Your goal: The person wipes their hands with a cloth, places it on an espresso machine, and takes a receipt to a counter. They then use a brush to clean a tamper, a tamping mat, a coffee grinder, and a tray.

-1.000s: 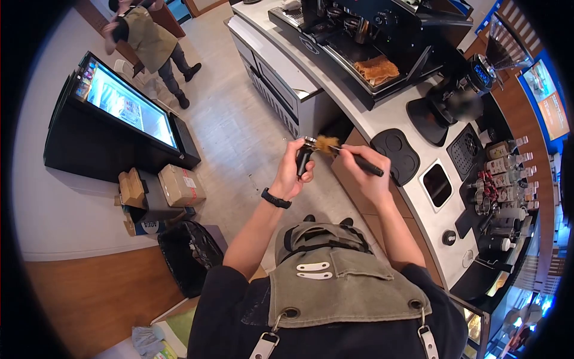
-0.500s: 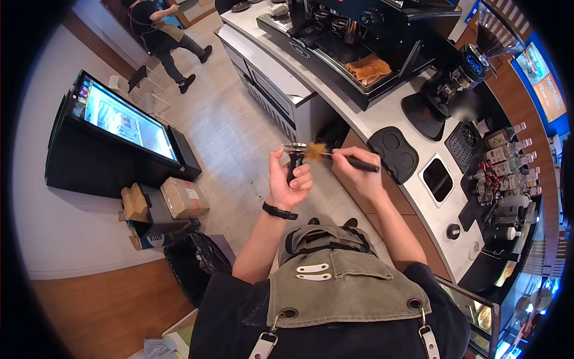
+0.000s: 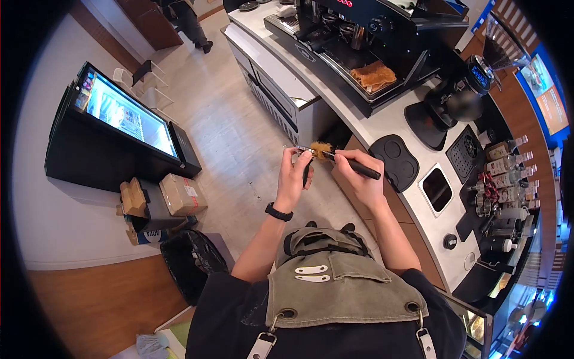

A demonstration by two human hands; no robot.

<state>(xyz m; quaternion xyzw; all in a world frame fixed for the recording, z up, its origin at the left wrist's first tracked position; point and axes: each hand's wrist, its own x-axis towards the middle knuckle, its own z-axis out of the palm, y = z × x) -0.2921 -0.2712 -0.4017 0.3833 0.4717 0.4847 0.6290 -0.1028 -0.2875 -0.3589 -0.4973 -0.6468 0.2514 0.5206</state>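
Observation:
My left hand [image 3: 293,179] is closed round the black handle of a portafilter [image 3: 307,172], its metal head tilted at the fingertips. My right hand [image 3: 366,179] grips a brush [image 3: 366,169] by its dark handle. The brush's tan bristles [image 3: 321,149] are at the metal head, on its right side. Both hands are raised in front of the apron, over the floor and left of the counter edge. The inside of the portafilter's basket cannot be made out.
An espresso machine [image 3: 359,48] with a brown cloth [image 3: 373,76], a grinder [image 3: 466,96] and a black tamping mat [image 3: 394,161] stand along the counter [image 3: 412,218] at right. A display fridge [image 3: 125,119], boxes [image 3: 182,194] and a bin [image 3: 194,263] are at left. A person's legs [image 3: 192,27] show at the top.
My left hand has turned the portafilter, tipping its head, with the bristles still against it. The person at the top has moved further out of view, and the camera view has shifted slightly.

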